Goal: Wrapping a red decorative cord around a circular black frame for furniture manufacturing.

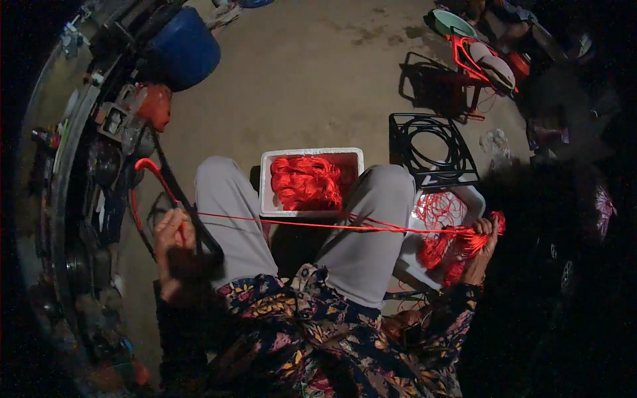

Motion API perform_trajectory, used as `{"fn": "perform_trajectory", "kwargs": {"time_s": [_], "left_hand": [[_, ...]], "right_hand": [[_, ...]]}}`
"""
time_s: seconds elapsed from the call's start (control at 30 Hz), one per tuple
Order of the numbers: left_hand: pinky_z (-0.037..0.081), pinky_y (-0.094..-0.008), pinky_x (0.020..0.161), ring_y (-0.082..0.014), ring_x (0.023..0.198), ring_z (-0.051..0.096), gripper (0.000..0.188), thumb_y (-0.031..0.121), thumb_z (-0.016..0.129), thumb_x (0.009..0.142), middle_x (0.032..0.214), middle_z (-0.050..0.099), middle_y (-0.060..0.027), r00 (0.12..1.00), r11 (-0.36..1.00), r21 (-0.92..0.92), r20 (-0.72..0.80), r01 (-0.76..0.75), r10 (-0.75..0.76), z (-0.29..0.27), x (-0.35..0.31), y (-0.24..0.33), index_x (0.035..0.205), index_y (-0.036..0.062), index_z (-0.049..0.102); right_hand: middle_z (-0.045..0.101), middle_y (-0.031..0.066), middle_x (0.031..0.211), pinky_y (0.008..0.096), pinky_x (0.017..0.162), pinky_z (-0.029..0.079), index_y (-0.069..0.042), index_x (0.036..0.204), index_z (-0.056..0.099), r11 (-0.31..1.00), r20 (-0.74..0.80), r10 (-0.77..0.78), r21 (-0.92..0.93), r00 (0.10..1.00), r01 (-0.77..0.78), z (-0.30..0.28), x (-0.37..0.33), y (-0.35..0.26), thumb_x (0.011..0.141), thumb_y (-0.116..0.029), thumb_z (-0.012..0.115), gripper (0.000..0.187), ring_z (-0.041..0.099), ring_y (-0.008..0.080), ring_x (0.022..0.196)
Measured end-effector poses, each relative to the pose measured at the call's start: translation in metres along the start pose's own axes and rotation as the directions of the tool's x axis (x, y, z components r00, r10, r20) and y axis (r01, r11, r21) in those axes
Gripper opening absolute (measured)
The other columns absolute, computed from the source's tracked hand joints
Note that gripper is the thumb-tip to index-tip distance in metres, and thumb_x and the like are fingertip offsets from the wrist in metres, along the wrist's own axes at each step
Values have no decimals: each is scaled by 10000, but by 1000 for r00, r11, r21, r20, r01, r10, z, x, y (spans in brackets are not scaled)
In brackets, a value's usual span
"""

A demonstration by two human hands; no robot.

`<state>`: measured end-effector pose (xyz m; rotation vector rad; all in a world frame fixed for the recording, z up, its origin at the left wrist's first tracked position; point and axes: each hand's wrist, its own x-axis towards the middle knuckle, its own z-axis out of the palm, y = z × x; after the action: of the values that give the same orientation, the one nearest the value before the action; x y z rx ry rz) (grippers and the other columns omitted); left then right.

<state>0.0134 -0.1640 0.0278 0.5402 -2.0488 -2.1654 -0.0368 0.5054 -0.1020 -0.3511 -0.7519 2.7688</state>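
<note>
Red cord (pixel 298 224) runs taut in two or so strands across my lap, from one hand to the other. My left hand (pixel 174 232) is closed around its left end, beside my left knee. A thick red curved piece (pixel 151 166), shaped like a hook, rises just beyond that hand; whether it joins the cord I cannot tell. At the other end, my right hand (pixel 484 242) grips a gathered bunch of red cord (pixel 470 240). Below it, more loose red cord (pixel 434 211) lies in a white box (pixel 472 198).
Between my knees stands a white foam box (pixel 264 189) holding red skeins (pixel 306 182). A black metal frame (pixel 431 149) lies ahead on the right, with a red-framed seat (pixel 488 63) and green basin (pixel 454 23) farther off. Cluttered shelving (pixel 73 132) and a blue tub (pixel 186 50) line the left.
</note>
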Motion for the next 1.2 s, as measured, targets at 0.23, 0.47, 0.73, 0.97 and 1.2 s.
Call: {"fn": "perform_trajectory", "kwargs": {"time_s": [0.23,0.47,0.73,0.97,1.2], "left_hand": [[244,-225,356,-95,392,359,196,241,536,938,546,436,-3,958,978,-185,-247,100,-144,37,-3,37,837,74,545],[256,-223,358,-67,406,382,221,221,573,897,546,460,-2,976,982,-2,106,190,-189,111,-23,19,737,73,540],[281,-223,361,-70,396,381,205,188,592,871,543,478,-28,909,946,-119,337,301,-246,128,-34,8,760,22,544],[286,-226,367,-79,406,397,229,232,596,875,558,485,-31,862,898,-159,389,410,-325,124,-40,6,779,30,549],[292,-232,365,-84,403,404,256,267,604,879,563,491,-33,857,883,-180,383,434,-344,120,-43,-1,786,37,542]], "right_hand": [[506,10,697,241,582,430,-58,841,527,819,2,-140,-562,990,117,24,-32,-2,913,-252,555,209,485,98,619],[452,-50,661,214,488,365,-116,827,474,697,44,183,-710,982,-98,73,-34,32,885,-288,579,209,417,61,535],[672,87,899,267,574,538,6,1036,596,664,90,413,-711,906,-232,242,-114,177,805,-133,676,282,618,145,652],[606,-10,694,236,517,430,-63,830,618,450,125,727,-829,675,-331,230,-132,225,820,-200,684,152,535,81,541],[607,16,714,258,580,448,-26,956,601,491,16,628,-784,778,-381,233,-148,225,831,-220,679,243,538,95,584]]}}
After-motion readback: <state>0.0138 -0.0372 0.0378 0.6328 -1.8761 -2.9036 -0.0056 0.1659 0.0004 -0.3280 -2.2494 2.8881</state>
